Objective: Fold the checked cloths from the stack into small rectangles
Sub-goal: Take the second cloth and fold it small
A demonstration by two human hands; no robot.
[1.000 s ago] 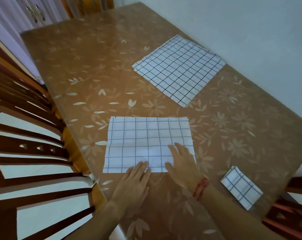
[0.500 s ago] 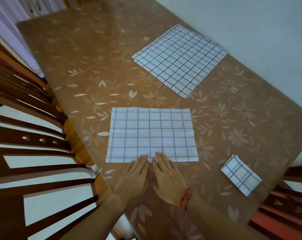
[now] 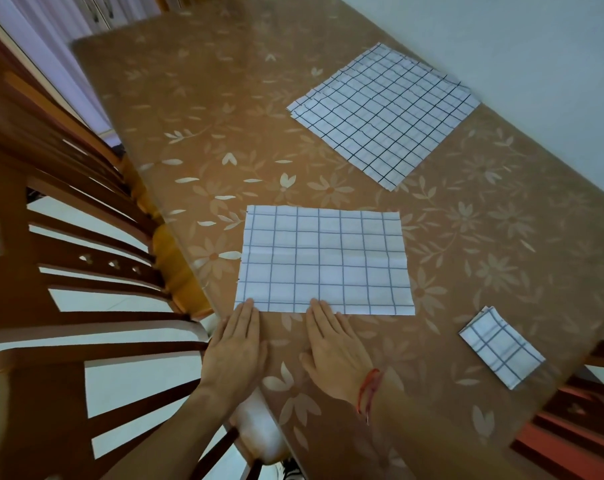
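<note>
While the half-folded cloth (image 3: 323,261) lies on the surface (image 3: 189,109), the left hand (image 3: 236,344) and right hand (image 3: 331,348) have slid apart along its near edge, each grip flat and empty; next fold seems due.

A slatted wooden chair (image 3: 85,271) stands left of the left hand (image 3: 236,348); the floral brown table (image 3: 203,109) stretches ahead, meeting a pale wall (image 3: 536,46) on the right.
</note>
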